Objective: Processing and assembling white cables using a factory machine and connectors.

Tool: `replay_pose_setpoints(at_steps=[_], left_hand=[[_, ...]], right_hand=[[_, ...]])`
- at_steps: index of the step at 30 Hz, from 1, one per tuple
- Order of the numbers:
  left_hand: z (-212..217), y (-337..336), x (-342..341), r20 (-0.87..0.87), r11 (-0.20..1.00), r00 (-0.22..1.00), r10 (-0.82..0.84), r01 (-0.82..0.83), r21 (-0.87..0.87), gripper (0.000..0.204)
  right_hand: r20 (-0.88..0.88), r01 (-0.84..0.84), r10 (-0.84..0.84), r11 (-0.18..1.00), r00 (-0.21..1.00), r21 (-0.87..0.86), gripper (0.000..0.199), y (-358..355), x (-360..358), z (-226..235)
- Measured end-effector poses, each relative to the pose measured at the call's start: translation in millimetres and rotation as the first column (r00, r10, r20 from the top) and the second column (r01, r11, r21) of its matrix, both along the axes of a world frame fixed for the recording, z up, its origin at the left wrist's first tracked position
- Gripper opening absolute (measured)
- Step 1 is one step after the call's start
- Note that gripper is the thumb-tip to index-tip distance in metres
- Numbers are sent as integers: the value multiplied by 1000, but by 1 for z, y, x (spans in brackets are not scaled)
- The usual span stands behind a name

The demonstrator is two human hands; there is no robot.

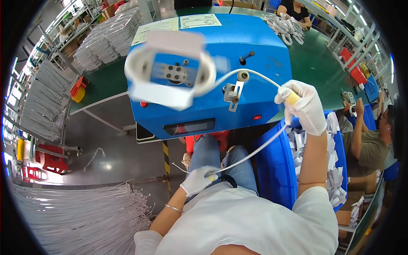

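A white cable [260, 148] runs from my left hand [199, 181] up through my right hand [305, 109] and on to a blue machine [250, 44]. My right hand, in a white glove with yellow on the fingers, is closed around the cable at the machine's right side. Low over my lap, the gloved left hand is closed on the cable near its loose end. Beyond the right hand, the cable arcs past a small metal bracket [233, 94] to a white looped bundle [138, 63] on the machine's front. Motion blurs that bundle and the white flaps around it.
A blue bin [278, 168] of white pieces stands at my right. Long white cables [76, 216] hang at the lower left. On the green table [316, 63] lie coiled cables [284, 27], and stacked clear trays [108, 38] stand farther left. Other people sit nearby.
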State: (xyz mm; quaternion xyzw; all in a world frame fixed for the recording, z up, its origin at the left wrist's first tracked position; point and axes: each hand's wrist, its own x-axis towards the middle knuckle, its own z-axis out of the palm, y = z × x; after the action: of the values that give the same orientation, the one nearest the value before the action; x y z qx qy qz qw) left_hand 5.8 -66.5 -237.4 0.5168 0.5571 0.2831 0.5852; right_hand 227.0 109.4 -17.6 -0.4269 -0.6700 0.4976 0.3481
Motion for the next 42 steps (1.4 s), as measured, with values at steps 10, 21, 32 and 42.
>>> replay_pose_setpoints(at_steps=[10,21,32,42], left_hand=[[7,22,20,-51,989,988,-148,149,15,28],[113,65,4,-392,734,810,-437,573,365,35],[323,85,-109,-367,735,918,154,142,663,17],[326,169,-127,-699,568,694,173,510,646,17]], right_hand=[[-40,37,-39,998,998,-51,10,-1,-1,-4],[-34,33,-30,997,999,76,10,-8,-13,3],[236,-163,-282,258,930,952,11,89,-49,44],[-2,-11,186,70,983,997,22,99,-182,74]])
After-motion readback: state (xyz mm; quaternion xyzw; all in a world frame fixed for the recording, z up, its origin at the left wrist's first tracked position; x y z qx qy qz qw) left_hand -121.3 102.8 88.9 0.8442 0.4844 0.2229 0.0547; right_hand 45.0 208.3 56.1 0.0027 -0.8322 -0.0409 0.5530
